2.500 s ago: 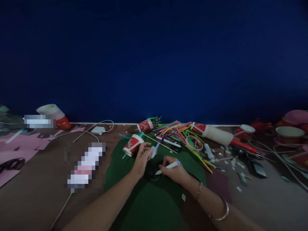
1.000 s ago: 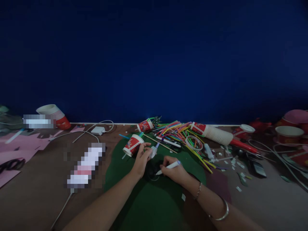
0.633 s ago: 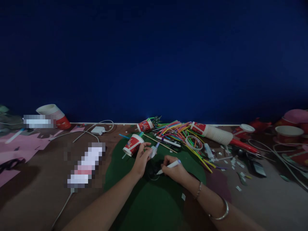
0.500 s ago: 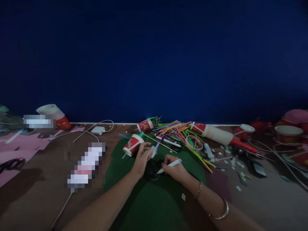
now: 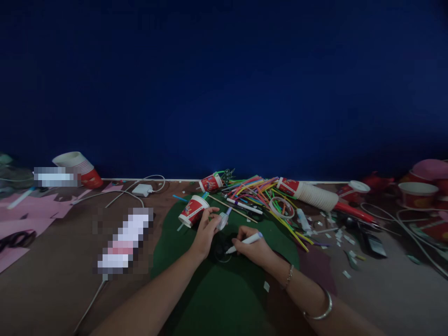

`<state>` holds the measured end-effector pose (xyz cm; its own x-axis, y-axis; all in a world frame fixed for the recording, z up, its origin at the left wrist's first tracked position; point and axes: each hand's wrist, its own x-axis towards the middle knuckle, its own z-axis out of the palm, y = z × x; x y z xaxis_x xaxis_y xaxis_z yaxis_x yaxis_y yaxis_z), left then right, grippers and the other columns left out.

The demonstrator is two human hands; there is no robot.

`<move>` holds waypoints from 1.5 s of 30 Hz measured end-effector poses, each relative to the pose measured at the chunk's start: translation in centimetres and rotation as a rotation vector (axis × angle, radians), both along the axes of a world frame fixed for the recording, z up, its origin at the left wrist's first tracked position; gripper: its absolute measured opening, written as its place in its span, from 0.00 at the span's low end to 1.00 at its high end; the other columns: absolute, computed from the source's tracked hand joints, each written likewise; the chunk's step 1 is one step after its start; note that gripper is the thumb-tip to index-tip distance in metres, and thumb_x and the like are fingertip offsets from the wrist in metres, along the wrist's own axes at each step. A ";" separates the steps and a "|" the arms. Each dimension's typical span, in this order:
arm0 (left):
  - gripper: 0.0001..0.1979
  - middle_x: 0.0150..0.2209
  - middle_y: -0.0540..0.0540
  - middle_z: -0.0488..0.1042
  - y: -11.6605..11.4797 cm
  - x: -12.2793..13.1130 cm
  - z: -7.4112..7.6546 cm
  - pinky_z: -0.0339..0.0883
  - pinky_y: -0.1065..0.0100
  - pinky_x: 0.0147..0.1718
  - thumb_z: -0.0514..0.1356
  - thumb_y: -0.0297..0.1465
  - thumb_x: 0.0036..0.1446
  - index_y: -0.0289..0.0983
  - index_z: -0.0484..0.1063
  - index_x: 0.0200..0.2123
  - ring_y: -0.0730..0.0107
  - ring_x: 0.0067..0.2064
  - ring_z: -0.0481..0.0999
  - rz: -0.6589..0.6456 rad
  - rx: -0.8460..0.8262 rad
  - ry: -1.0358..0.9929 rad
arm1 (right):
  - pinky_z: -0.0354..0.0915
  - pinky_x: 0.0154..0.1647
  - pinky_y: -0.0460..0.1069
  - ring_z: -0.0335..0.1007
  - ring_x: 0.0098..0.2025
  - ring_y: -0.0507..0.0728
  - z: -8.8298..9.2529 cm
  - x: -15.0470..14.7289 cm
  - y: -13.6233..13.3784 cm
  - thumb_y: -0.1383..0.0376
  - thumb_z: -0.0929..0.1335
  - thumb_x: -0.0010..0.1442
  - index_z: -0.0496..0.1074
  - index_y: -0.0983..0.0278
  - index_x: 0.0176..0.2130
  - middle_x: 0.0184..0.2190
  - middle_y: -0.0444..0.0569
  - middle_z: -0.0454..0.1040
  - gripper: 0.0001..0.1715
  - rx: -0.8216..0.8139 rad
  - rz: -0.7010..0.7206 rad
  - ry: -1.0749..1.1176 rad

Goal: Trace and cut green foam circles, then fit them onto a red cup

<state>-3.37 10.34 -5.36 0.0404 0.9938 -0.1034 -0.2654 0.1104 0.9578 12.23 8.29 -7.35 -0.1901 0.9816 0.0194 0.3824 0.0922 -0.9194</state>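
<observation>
marker (image 5: 249, 240) over sheet (image 5: 217, 303), straws (image 5: 250, 186) behind, cup stack (image 5: 317, 195) right of straws, charger (image 5: 142, 190) left

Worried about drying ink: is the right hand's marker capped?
Uncapped: the marker shows a bare, tapered tip beyond the right hand.

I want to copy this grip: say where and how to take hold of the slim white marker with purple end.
Probably best, pinch the slim white marker low on its barrel, near the tip, coming from the right. It slants, tip low and left, purple end raised right, as the right hand holds it.
</observation>
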 end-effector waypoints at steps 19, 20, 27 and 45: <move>0.13 0.32 0.53 0.67 0.0 0.0 -0.1 0.64 0.71 0.33 0.58 0.36 0.48 0.43 0.64 0.40 0.71 0.35 0.72 0.001 -0.004 0.025 | 0.53 0.18 0.42 0.60 0.18 0.49 0.3 0.0 -0.2 0.65 0.66 0.48 0.60 0.62 0.19 0.14 0.40 0.67 0.11 0.014 0.011 -0.006; 0.13 0.32 0.53 0.66 0.0 0.0 -0.1 0.63 0.72 0.33 0.58 0.36 0.49 0.43 0.64 0.40 0.71 0.35 0.72 -0.002 -0.002 0.021 | 0.53 0.18 0.42 0.60 0.17 0.49 0.2 0.0 -0.2 0.65 0.66 0.48 0.60 0.62 0.19 0.14 0.40 0.67 0.11 0.015 0.007 -0.008; 0.15 0.31 0.53 0.66 0.0 0.0 -0.1 0.64 0.70 0.33 0.59 0.37 0.47 0.42 0.64 0.40 0.70 0.35 0.72 0.007 -0.007 0.011 | 0.53 0.18 0.42 0.60 0.18 0.49 0.5 0.0 -0.2 0.66 0.66 0.48 0.60 0.62 0.19 0.14 0.40 0.67 0.10 0.011 0.011 -0.022; 0.14 0.31 0.54 0.67 0.0 0.0 0.0 0.63 0.71 0.33 0.59 0.36 0.47 0.43 0.64 0.39 0.71 0.34 0.72 0.001 -0.007 0.009 | 0.51 0.18 0.42 0.59 0.18 0.48 0.6 -0.1 -0.4 0.66 0.67 0.48 0.61 0.63 0.20 0.14 0.39 0.67 0.10 0.025 0.052 -0.022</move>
